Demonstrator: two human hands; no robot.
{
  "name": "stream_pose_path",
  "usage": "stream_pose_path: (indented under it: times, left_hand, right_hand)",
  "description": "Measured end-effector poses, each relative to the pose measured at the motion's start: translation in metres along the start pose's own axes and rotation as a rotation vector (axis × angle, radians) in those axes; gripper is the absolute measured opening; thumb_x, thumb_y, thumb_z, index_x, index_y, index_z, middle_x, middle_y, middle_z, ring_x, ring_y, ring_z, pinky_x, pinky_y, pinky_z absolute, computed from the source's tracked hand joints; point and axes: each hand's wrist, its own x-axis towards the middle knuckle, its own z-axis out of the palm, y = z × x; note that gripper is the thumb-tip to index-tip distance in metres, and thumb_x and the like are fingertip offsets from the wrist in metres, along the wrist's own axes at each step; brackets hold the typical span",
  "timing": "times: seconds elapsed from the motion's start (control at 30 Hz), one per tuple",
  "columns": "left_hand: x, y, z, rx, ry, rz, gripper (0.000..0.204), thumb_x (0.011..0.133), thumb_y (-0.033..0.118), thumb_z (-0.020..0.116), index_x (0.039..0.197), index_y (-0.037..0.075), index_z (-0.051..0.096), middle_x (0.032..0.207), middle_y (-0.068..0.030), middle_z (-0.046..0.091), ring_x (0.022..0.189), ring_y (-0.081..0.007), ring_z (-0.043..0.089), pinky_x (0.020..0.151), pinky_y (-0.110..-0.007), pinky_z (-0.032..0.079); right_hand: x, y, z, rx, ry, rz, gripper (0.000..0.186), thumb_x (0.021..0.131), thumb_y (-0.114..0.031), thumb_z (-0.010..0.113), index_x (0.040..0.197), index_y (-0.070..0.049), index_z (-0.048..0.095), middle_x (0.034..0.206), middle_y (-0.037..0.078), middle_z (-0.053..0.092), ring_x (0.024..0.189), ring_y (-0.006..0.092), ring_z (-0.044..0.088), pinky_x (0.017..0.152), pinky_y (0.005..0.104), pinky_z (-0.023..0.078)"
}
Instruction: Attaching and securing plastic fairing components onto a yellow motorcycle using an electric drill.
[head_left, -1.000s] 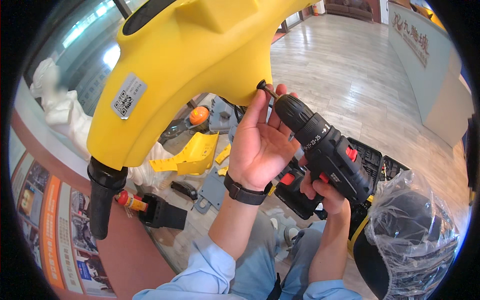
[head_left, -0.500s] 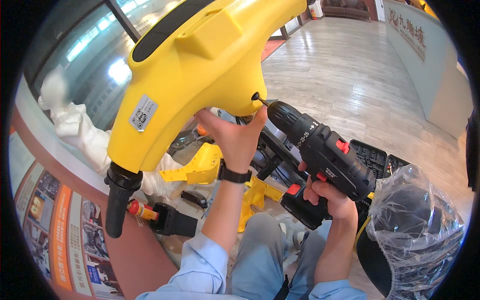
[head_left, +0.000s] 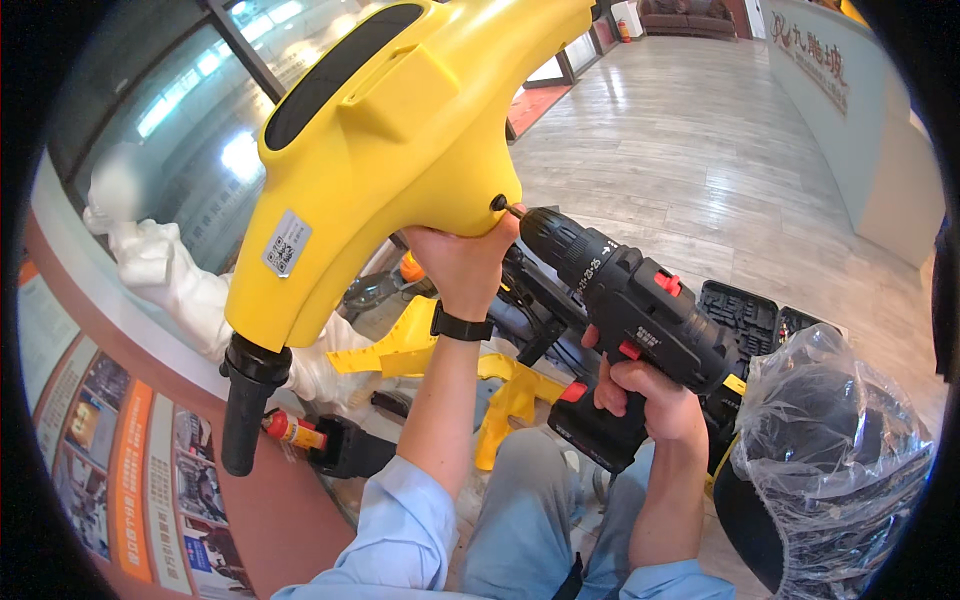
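Note:
A large yellow plastic housing (head_left: 400, 140) with a black panel on top and a black rubber grip (head_left: 245, 400) at its lower end fills the upper left. My left hand (head_left: 462, 262) grips its lower right edge from below; a black watch sits on that wrist. My right hand (head_left: 645, 395) holds the handle of a black cordless drill (head_left: 640, 310) with red buttons. The drill's bit touches the housing's right side just above my left hand.
Loose yellow plastic parts (head_left: 500, 385) lie on the floor below the hands. A black tool case (head_left: 745, 310) stands open behind the drill. A dark object wrapped in clear plastic film (head_left: 835, 440) is at the lower right. White padding (head_left: 170, 270) lies at left.
The housing has tilted and moved right and up in view. My left hand shifted from an open palm beside the drill to a grip under the housing. The drill bit stays at the housing.

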Motion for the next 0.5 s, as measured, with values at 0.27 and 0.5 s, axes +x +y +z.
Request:
stream_pose_path:
  times: [0.27,0.5]
  left_hand:
    - [-0.001,-0.007,-0.002,-0.112,-0.001,0.073,0.066,0.069,0.008,0.092,0.114,0.000,0.043,0.093,-0.0090,0.065,0.077,-0.0195,0.068,0.074,-0.032,0.058]
    - [0.000,-0.013,-0.014,-0.242,-0.174,-0.056,0.067,0.073,-0.011,0.078,0.127,0.000,0.040,0.114,-0.0108,0.059,0.097,-0.0225,0.066,0.084,-0.039,0.060]
  right_hand:
    - [-0.004,-0.009,0.002,0.074,0.025,0.094,0.040,0.068,-0.006,0.052,0.105,0.007,0.058,0.057,0.007,0.051,0.046,0.0145,0.045,0.053,0.0325,0.044]
    - [-0.004,-0.010,-0.003,0.095,0.015,0.120,0.038,0.069,-0.007,0.054,0.105,0.007,0.058,0.058,0.007,0.051,0.046,0.0146,0.045,0.053,0.0333,0.045]
